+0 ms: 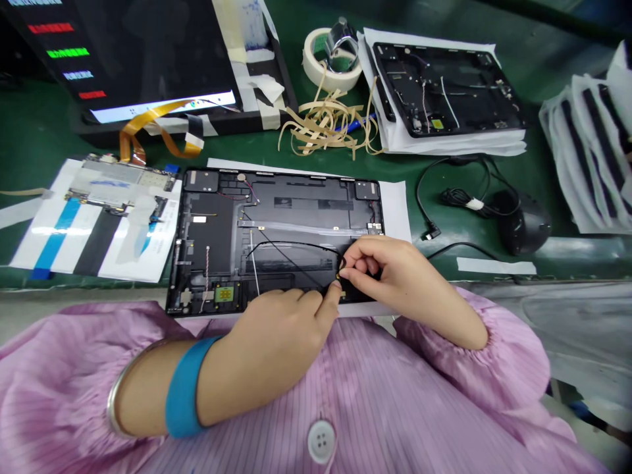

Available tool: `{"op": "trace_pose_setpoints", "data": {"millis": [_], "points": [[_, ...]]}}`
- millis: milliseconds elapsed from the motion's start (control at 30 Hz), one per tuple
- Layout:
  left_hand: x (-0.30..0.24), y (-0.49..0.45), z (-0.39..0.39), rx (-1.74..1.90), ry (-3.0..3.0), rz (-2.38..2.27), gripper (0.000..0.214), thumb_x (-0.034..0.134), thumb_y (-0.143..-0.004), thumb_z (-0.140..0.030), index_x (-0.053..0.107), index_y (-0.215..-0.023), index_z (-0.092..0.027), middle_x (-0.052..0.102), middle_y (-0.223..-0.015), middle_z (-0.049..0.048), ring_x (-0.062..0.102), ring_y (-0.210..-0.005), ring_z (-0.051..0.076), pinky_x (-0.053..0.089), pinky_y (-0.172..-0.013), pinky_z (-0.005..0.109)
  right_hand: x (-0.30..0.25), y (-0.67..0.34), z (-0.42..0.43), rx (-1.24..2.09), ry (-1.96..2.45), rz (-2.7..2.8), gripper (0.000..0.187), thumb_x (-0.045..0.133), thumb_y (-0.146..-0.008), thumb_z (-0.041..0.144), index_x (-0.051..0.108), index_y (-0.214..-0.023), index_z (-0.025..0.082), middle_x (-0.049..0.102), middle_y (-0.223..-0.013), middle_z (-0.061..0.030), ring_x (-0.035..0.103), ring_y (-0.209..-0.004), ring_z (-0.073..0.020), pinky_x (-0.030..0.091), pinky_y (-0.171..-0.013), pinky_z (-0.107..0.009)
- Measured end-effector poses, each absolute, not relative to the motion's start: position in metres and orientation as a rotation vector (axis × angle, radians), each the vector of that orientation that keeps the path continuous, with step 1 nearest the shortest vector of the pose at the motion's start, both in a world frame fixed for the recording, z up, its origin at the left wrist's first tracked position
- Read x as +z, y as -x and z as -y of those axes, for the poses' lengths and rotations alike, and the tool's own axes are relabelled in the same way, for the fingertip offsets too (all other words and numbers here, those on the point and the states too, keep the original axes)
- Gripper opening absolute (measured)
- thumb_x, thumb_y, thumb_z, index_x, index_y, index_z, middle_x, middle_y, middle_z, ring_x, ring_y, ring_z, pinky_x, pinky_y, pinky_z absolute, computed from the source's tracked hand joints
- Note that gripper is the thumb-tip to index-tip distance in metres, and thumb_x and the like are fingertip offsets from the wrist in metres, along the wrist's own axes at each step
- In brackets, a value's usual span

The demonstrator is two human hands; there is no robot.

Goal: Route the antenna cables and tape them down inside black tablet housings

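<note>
Within the housing (281,187), the black cable (301,244) (likely light, springy, fragile) is pinched by the right hand (390,263), best held near its end; whether anything is gripped by the left hand (289,326) cannot be told.

shell (296,209) centre | board (116,183) left | screen (153,59) behind left | mouse (526,225) right | tape roll (332,80) behind

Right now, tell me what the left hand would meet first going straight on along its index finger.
Probably the right hand: it lies just beyond the left hand, nearly touching, though depth is unclear.
</note>
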State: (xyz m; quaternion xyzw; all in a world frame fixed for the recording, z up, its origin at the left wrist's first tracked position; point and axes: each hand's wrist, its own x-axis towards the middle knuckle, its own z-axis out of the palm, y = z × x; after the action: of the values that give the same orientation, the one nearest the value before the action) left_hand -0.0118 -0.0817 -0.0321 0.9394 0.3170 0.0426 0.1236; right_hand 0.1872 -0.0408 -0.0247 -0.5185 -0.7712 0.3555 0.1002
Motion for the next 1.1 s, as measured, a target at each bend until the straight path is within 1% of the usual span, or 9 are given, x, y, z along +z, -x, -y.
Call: {"op": "trace_pose_setpoints", "data": {"millis": [167, 300, 533, 900, 1000, 1100], "points": [[-0.0315, 0.012, 0.0815, 0.12, -2.749, -0.907, 0.042, 0.053, -0.079, -0.009, 0.057, -0.121, -0.007, 0.063, -0.067, 0.0021, 0.06, -0.054, 0.016, 0.049, -0.044, 0.028, -0.0212, -0.1884, 0.0394, 1.052, 1.526, 2.307, 0.008, 0.057, -0.079, 0.013, 0.058, -0.075, 0.02, 0.054, -0.067, 0.0034, 0.048, -0.063, -0.0102, 0.036, -0.06, -0.024], [-0.0304, 0.0129, 0.0811, 0.134, -2.767, -0.886, 0.045, 0.048, -0.076, -0.004, 0.058, -0.12, -0.006, 0.062, -0.065, 0.0021, 0.06, -0.051, 0.016, 0.048, -0.044, 0.027, -0.02, -0.1877, 0.039, 1.051, 1.564, 2.325, 0.008, 0.058, -0.078, 0.013, 0.058, -0.075, 0.02, 0.053, -0.067, 0.0038, 0.049, -0.064, -0.0098, 0.036, -0.059, -0.023], [-0.0316, 0.0129, 0.0801, 0.2, -2.738, -0.854, 0.046, 0.043, -0.076, -0.001, 0.057, -0.119, -0.003, 0.061, -0.065, 0.0024, 0.06, -0.05, 0.019, 0.049, -0.04, 0.032, -0.0184, -0.1847, 0.0387, 1.041, 1.621, 2.337, 0.005, 0.059, -0.077, 0.015, 0.058, -0.075, 0.02, 0.054, -0.068, 0.0044, 0.049, -0.064, -0.0095, 0.037, -0.059, -0.023], [-0.0325, 0.0144, 0.0815, 0.218, -2.74, -0.871, 0.042, 0.046, -0.079, -0.003, 0.056, -0.12, -0.001, 0.061, -0.065, 0.0031, 0.06, -0.051, 0.019, 0.048, -0.04, 0.032, -0.0197, -0.1835, 0.0407, 1.003, 1.634, 2.306, 0.007, 0.062, -0.076, 0.016, 0.057, -0.074, 0.02, 0.053, -0.066, 0.0043, 0.05, -0.064, -0.0098, 0.037, -0.058, -0.023], [-0.0324, 0.0153, 0.0827, 0.257, -2.77, -0.861, 0.041, 0.047, -0.08, -0.005, 0.057, -0.12, -0.003, 0.06, -0.065, 0.0024, 0.059, -0.052, 0.019, 0.047, -0.041, 0.032, -0.0201, -0.1833, 0.0404, 1.018, 1.621, 2.293, 0.007, 0.062, -0.075, 0.015, 0.058, -0.073, 0.02, 0.054, -0.066, 0.0042, 0.05, -0.063, -0.0096, 0.037, -0.058, -0.023], [-0.0309, 0.0139, 0.0825, 0.213, -2.8, -0.858, 0.042, 0.05, -0.08, -0.007, 0.056, -0.122, -0.006, 0.058, -0.064, 0.0011, 0.058, -0.051, 0.018, 0.046, -0.04, 0.032, -0.0209, -0.1832, 0.04, 1.03, 1.609, 2.282, 0.007, 0.062, -0.076, 0.014, 0.059, -0.072, 0.019, 0.054, -0.066, 0.0041, 0.049, -0.062, -0.0093, 0.036, -0.057, -0.023]]}}
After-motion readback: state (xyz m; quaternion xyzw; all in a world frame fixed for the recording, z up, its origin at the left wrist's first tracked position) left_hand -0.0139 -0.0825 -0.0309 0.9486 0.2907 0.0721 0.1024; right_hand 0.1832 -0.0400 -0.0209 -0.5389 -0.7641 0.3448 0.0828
